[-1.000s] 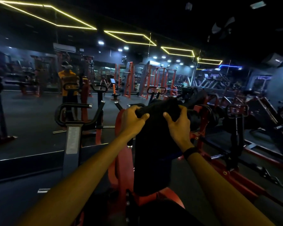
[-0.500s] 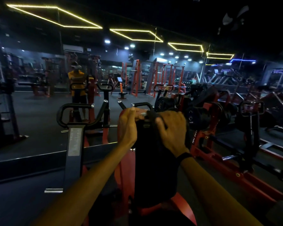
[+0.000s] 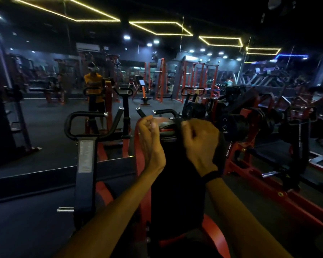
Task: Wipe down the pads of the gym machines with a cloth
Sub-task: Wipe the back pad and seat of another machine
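A dark cloth [image 3: 177, 164] hangs in front of me between both hands. My left hand [image 3: 151, 141] pinches its upper left corner with curled fingers. Gripping the upper right edge is my right hand [image 3: 199, 144], a black band on its wrist. The cloth's top edge sags between the hands. Behind that edge shows the top of a black upright pad [image 3: 166, 128] on a red machine frame [image 3: 138, 151]. In the dim light I cannot separate the lower cloth from the pad behind it.
A black handle frame [image 3: 86, 127] on a dark post stands to the left. Weight plates [image 3: 229, 125] and red frame bars [image 3: 250, 170] crowd the right. A mirror wall ahead reflects a person in an orange shirt [image 3: 94, 84] and rows of red racks.
Both hands have come lower and nearer to me with the cloth. They were close together at the pad's top and now sit slightly apart, letting the pad top show between them.
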The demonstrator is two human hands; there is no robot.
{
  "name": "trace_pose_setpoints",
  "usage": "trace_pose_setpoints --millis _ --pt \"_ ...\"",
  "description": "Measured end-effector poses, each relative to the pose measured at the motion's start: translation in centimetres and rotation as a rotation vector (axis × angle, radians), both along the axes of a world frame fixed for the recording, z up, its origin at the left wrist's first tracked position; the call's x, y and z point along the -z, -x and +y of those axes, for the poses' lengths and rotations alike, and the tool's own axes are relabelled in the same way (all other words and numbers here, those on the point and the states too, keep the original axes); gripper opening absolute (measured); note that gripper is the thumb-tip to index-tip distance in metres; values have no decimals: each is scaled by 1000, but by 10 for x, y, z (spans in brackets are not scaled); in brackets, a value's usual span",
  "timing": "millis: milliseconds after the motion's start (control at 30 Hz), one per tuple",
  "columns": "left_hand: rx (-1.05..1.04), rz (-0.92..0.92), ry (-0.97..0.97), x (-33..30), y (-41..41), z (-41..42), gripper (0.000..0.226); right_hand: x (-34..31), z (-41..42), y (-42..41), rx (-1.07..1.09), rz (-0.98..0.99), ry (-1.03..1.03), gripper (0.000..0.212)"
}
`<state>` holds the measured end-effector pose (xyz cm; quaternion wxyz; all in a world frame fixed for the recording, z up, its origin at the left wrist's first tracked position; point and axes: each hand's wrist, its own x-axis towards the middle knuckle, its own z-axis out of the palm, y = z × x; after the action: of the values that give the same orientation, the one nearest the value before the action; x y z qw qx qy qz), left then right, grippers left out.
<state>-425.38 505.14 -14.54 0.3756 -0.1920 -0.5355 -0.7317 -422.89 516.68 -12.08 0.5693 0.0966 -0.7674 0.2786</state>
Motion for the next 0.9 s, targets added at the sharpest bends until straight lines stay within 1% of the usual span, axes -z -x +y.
trace_pose_setpoints --millis 67,100,133,167,233,267,300,333,433,467,500,533,600,633,667,733,767,800,833,900 --pt "11 25 6 0 4 -2 52 4 -34 -2 2 -4 -263 26" --pt "25 19 12 1 4 -1 50 5 -37 -3 -7 29 -333 29" --pt "28 1 23 2 2 0 50 6 -26 -1 -23 50 -336 31" --pt "15 -15 36 2 1 2 52 5 -9 3 -39 66 -263 32" --pt "-26 -34 72 2 0 3 51 5 25 6 -28 64 36 38" --pt "-42 -32 73 2 0 3 49 2 28 6 -5 53 134 42" --pt "-42 -25 68 1 0 2 49 -2 19 4 14 36 146 43" --pt "-37 -13 65 1 1 -1 51 -5 1 2 29 27 71 41" --pt "-16 23 57 4 3 -2 55 8 -43 -4 14 75 -250 23" --pt "-14 11 63 6 3 -3 55 8 -38 -3 7 87 -299 25" --pt "-15 -14 76 6 0 0 54 10 -22 1 -3 93 -287 29" --pt "-22 -33 94 5 -2 1 51 10 -3 6 -12 87 -193 31" --pt "-51 -37 133 3 -4 0 45 9 31 9 -60 19 183 35" --pt "-61 -18 147 2 -5 0 41 8 35 12 -78 -29 327 37" --pt "-69 8 164 1 -3 -2 37 4 27 13 -77 -60 343 37" --pt "-67 62 201 1 -3 -8 33 8 0 12 45 -9 88 31" --pt "-65 90 218 0 -3 -10 35 12 -10 11 98 27 -29 30" --pt "-61 117 238 -1 -2 -11 37 12 -12 12 103 46 -74 32" --pt "-65 143 271 -1 -2 -8 40 11 -4 10 79 36 -45 34" --pt "-124 214 365 0 -3 -6 44 17 14 12 -1 15 161 37"
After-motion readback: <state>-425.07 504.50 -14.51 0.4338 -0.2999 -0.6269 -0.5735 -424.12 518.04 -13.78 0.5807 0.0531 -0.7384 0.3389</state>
